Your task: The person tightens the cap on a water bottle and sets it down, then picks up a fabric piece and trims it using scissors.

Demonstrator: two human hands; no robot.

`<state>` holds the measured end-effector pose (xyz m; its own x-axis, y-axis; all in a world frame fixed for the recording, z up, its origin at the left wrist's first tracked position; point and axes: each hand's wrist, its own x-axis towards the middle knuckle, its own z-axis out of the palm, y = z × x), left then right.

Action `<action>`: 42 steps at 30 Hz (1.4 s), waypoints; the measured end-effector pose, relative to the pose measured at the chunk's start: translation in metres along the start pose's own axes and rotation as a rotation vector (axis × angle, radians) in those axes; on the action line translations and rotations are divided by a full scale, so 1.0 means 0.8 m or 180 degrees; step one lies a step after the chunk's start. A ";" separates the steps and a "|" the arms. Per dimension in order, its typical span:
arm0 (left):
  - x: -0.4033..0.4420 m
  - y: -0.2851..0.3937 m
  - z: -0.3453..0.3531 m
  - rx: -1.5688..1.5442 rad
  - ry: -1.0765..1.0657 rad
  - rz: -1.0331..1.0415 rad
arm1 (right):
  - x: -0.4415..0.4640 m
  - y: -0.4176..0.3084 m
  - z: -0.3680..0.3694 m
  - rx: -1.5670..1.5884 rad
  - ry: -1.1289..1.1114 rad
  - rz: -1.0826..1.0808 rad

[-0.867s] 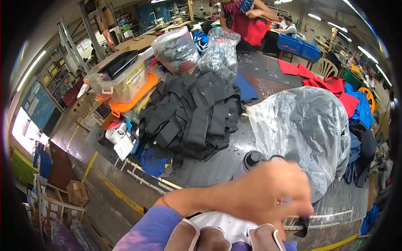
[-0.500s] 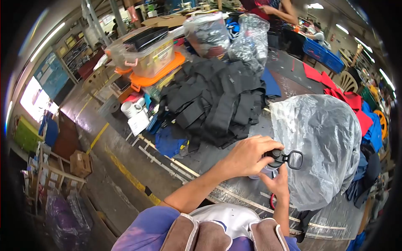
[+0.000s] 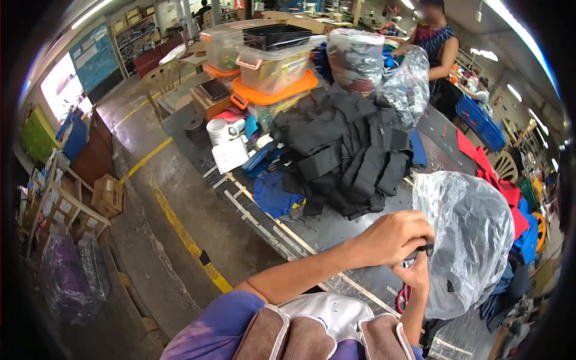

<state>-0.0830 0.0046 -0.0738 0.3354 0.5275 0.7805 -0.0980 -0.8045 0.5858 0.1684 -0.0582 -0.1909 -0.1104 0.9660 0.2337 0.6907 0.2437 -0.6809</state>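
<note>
My left hand (image 3: 393, 237) is closed over the black bottle cap (image 3: 428, 246), its fingers curled round the top. Just below, my right hand (image 3: 415, 276) is closed round the bottle, whose body is almost wholly hidden by my hands. Both hands are above the front edge of the dark worktable. A large clear plastic bag (image 3: 471, 240) lies immediately right of them. Red-handled scissors (image 3: 403, 297), partly covered, lie by my right wrist. Beyond my left hand is a big heap of black fabric pieces (image 3: 348, 144).
Plastic boxes with orange lids (image 3: 276, 90), a white mug (image 3: 220, 131) and blue cloth (image 3: 275, 195) are on the table's left part. Red fabric (image 3: 486, 165) lies at the right. Across the table a person (image 3: 435, 45) handles a plastic-wrapped bundle (image 3: 408, 90). A yellow-striped floor (image 3: 174, 216) runs alongside.
My view has swung, so the table contents sit further right. My left hand has closed further over the cap; its loop, visible before, is hidden now. The person across shows more fully.
</note>
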 end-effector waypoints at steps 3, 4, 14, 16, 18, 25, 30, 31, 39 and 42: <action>0.008 -0.001 -0.007 0.0106 -0.0146 0.0252 | 0.007 -0.026 0.014 0.0142 -0.0077 -0.0355; 0.016 -0.001 -0.009 0.0278 -0.0286 0.0381 | 0.007 -0.041 0.018 0.0304 -0.0110 -0.0446; 0.036 -0.075 -0.039 -0.0965 0.0521 -0.1144 | -0.007 -0.117 0.009 0.1149 -0.0085 0.0159; 0.018 -0.131 -0.009 -0.0724 0.0635 -0.1143 | -0.011 -0.139 -0.003 0.1394 -0.0034 -0.0267; -0.008 -0.182 0.033 -0.0491 0.0377 -0.1466 | -0.007 -0.169 -0.029 0.1448 0.0191 -0.0491; -0.092 -0.326 0.180 -0.0307 -0.0796 -0.0810 | -0.042 -0.350 -0.154 0.0441 0.0541 -0.1574; -0.096 -0.319 0.199 -0.0014 -0.0847 -0.1502 | 0.042 -0.279 -0.180 0.0227 0.0937 -0.1989; -0.098 -0.316 0.202 0.0058 -0.0839 -0.1651 | 0.034 -0.271 -0.196 0.0191 0.0998 -0.2076; -0.115 -0.308 0.215 0.2236 -0.1721 -0.1208 | 0.000 -0.268 -0.230 -0.0070 0.1531 -0.2564; -0.126 -0.336 0.228 0.2939 -0.2010 -0.0610 | 0.001 -0.272 -0.236 -0.0136 0.1922 -0.2597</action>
<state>0.0802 0.1182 -0.3496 0.7086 0.6421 0.2924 0.6467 -0.7568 0.0948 0.1529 -0.1262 0.0882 -0.1881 0.2983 0.9357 0.5922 0.7945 -0.1343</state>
